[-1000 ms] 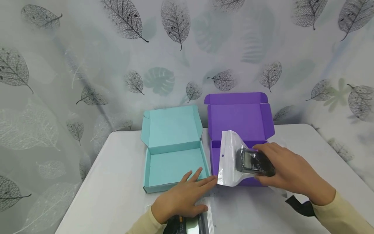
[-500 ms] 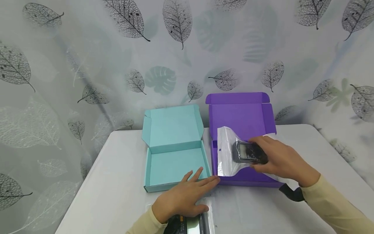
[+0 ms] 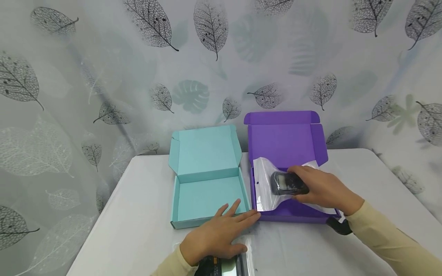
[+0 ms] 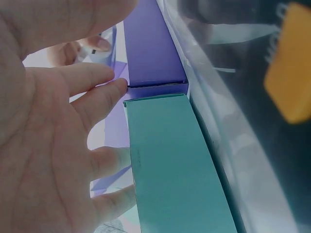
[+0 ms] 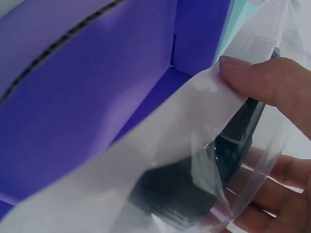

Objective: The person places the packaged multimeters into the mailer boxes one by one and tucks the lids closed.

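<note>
My right hand point(image 3: 322, 188) grips a clear-and-white plastic bag point(image 3: 264, 186) with a black device point(image 3: 290, 183) inside, which has a small pale window. It holds the bag over the tray of the open purple box point(image 3: 283, 142). In the right wrist view, thumb and fingers pinch the bag from both sides around the black device point(image 5: 238, 121). My left hand point(image 3: 217, 237) lies with fingers spread and straight, fingertips at the near edges of the open teal box point(image 3: 207, 151) and the purple box. Under its palm side is another clear bag with a dark item point(image 3: 208, 266), partly hidden.
Both boxes stand side by side on a white-covered table point(image 3: 145, 199), lids raised toward a leaf-patterned curtain point(image 3: 193, 57). A black strap point(image 3: 340, 226) hangs at the right wrist. The teal box's tray point(image 3: 207, 195) has nothing in it.
My right hand has moved left and slightly down with the bagged black device, lower over the purple box's tray. The left hand has stayed in place.
</note>
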Demonstrator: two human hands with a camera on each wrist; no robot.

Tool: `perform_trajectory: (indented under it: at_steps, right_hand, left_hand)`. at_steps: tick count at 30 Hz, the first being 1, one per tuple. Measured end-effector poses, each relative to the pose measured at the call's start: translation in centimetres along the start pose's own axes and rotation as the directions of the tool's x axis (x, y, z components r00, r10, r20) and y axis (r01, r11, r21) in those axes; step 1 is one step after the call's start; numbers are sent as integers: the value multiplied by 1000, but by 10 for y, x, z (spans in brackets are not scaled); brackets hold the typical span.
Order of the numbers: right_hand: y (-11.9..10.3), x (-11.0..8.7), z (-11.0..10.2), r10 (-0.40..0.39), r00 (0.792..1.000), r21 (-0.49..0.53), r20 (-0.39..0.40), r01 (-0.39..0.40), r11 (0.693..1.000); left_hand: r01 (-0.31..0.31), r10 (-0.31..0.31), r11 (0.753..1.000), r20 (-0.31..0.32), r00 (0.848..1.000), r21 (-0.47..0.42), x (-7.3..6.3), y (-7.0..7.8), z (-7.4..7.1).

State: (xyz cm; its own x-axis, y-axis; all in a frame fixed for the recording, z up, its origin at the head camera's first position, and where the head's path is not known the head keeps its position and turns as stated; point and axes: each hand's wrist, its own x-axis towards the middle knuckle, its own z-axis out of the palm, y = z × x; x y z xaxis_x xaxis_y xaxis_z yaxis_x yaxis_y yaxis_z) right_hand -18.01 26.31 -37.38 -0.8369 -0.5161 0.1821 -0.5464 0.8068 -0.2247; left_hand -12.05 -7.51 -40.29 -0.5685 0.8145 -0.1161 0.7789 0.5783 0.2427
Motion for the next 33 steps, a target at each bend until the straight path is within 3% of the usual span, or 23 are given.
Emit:
perform_trajectory:
  at_steps: [18, 33]
  right_hand:
    - [14, 2, 28, 40, 988, 53, 151, -49, 997]
    - [21, 2, 38, 33, 987, 65, 157, -43, 997]
  left_hand:
    - [1, -1, 1000, 24, 1000, -15, 0, 0, 0]
    - [-4, 4, 1000, 20, 1000, -13, 0, 0, -1]
